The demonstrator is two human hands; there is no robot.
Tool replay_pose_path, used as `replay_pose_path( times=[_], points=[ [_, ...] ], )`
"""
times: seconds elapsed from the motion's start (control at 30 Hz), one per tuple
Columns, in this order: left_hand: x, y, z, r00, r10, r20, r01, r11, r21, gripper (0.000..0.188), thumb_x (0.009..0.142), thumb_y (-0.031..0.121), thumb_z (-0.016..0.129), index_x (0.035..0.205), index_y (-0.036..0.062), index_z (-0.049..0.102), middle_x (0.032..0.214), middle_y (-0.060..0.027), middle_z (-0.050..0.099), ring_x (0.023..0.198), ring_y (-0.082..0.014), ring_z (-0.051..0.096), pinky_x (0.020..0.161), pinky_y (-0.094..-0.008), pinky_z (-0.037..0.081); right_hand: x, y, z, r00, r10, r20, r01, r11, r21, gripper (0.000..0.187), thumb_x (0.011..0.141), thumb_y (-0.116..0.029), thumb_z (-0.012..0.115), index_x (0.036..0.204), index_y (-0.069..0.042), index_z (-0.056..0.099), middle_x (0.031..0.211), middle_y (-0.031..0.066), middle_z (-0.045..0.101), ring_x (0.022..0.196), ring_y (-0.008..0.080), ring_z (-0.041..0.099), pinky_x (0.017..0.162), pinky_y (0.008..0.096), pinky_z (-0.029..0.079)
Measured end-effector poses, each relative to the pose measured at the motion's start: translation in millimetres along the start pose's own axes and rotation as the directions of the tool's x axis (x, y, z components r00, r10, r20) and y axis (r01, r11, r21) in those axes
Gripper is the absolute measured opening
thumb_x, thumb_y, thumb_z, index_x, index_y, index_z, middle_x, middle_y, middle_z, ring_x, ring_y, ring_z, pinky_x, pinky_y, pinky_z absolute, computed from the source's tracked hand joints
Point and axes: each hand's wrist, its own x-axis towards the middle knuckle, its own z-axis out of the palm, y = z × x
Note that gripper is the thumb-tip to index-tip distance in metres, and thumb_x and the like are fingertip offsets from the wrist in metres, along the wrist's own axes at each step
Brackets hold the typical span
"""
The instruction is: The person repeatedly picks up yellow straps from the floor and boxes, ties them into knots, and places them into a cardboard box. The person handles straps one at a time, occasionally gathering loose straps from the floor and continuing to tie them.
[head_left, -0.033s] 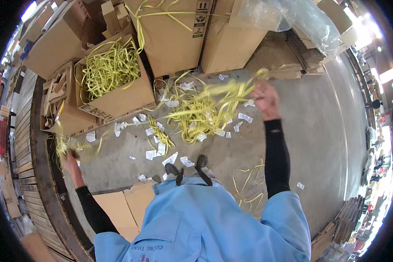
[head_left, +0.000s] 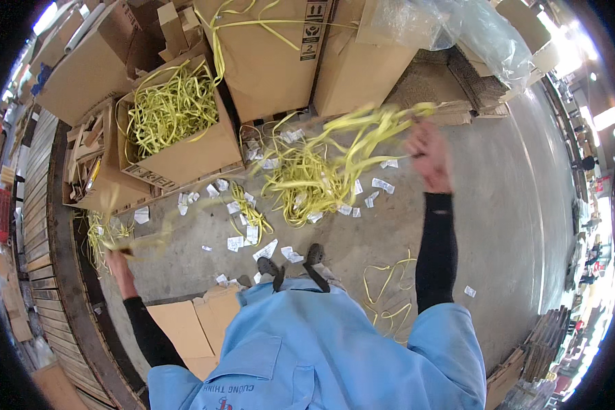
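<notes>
My right hand (head_left: 432, 156) is out to the right, closed on a bunch of yellow plastic strapping (head_left: 372, 130) that trails back to the left. Below that bunch, a tangled heap of yellow strapping (head_left: 307, 184) lies on the floor ahead of my feet. Far to the left, my left hand (head_left: 120, 272) is closed on a yellow strap (head_left: 147, 240), blurred by motion. Beside the left hand, more loose strapping (head_left: 106, 231) lies near a wooden edge. A smaller bundle of straps (head_left: 254, 215) rests among white paper scraps (head_left: 266, 250).
An open cardboard box (head_left: 184, 154) filled with yellow strapping stands ahead on the left, with a box of cardboard pieces (head_left: 89, 154) beside it. Tall cartons (head_left: 266, 68) stand at the back. Flattened cardboard (head_left: 195, 321) lies at lower left, loose straps (head_left: 389, 290) at right.
My right hand has moved slightly right and nearer, drawing the strapping out. My left hand has shifted a little right and nearer, and its strap has swung.
</notes>
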Motion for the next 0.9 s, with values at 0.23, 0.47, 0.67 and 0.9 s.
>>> replay_pose_path(
  times=[0.23,0.47,0.67,0.9],
  points=[
    [-106.2,-224.9,-35.7,0.844,-0.383,0.375,0.143,0.835,0.532,0.019,0.095,0.016,0.053,0.1,-0.0016,0.059,0.076,-0.0066,0.063,0.07,-0.0175,0.061,0.055,-0.0331,0.048,-32.0,22.1,-41.2,0.914,-0.262,-0.31,-0.112,0.573,-0.812,0.026,0.094,-0.02,0.057,0.109,0.0,0.066,0.064,-0.0039,0.052,0.058,0.0152,0.053,0.052,0.0275,0.038],
    [-138.3,-257.1,-48.0,0.882,-0.453,0.13,0.153,0.536,0.83,0.042,0.09,0.008,0.054,0.132,0.0024,0.05,0.092,-0.0182,0.07,0.076,-0.0341,0.068,0.069,-0.0472,0.055,-43.6,-29.0,50.4,0.974,-0.095,0.207,0.118,0.987,-0.104,0.03,0.098,-0.024,0.056,0.103,0.005,0.066,0.057,-0.0087,0.035,0.047,0.0018,0.03,0.045,0.0217,0.024],
    [-130.4,-100.2,145.3,0.845,0.168,0.507,-0.299,0.936,0.188,0.041,0.093,0.01,0.063,0.13,-0.0028,0.054,0.128,-0.0186,0.061,0.117,-0.0255,0.059,0.1,-0.0372,0.046,-40.3,7.5,102.3,0.976,0.197,-0.091,-0.212,0.781,-0.587,0.027,0.096,-0.018,0.058,0.102,0.007,0.066,0.056,-0.0052,0.039,0.047,0.0058,0.031,0.049,0.0238,0.028],
    [-277.1,151.4,322.5,0.124,0.522,0.844,-0.351,0.818,-0.455,0.051,0.089,0.011,0.066,0.137,0.0027,0.051,0.135,-0.0092,0.058,0.123,-0.0187,0.054,0.104,-0.0361,0.043,-49.5,28.6,142.1,0.931,0.23,0.285,-0.041,0.839,-0.543,0.047,0.08,-0.035,0.073,0.083,0.012,0.071,0.051,0.0038,0.049,0.042,0.0104,0.04,0.042,0.0283,0.028]
  ],
)
